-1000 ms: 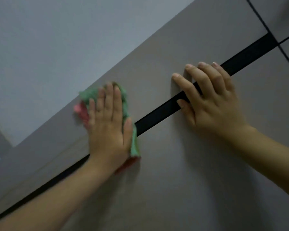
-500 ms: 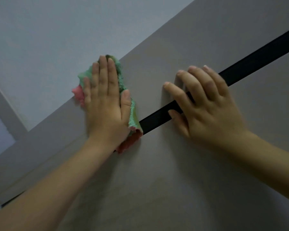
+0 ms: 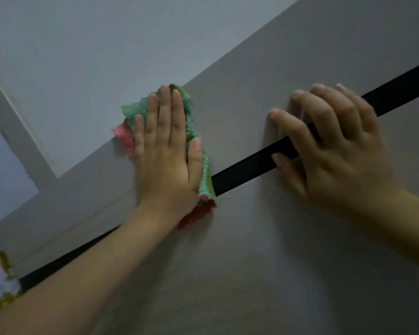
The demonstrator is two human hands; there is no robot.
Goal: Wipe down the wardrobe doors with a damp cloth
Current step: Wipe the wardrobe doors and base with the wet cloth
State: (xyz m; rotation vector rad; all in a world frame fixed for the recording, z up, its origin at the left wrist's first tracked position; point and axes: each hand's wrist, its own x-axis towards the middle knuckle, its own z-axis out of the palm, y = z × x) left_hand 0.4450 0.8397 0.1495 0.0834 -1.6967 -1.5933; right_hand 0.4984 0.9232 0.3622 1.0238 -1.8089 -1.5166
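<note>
Across most of the view runs the grey wardrobe door (image 3: 276,250), cut by a black strip (image 3: 247,170). Left hand (image 3: 167,155) lies flat, fingers straight and together, pressing a green-and-pink cloth (image 3: 191,112) to the door's top edge. Right hand (image 3: 331,151) rests spread over the strip, holding nothing.

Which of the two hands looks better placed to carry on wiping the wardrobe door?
The left hand. Its flat palm already presses the green and pink cloth on the wardrobe door. The right hand has no cloth and rests across the black strip.
</note>
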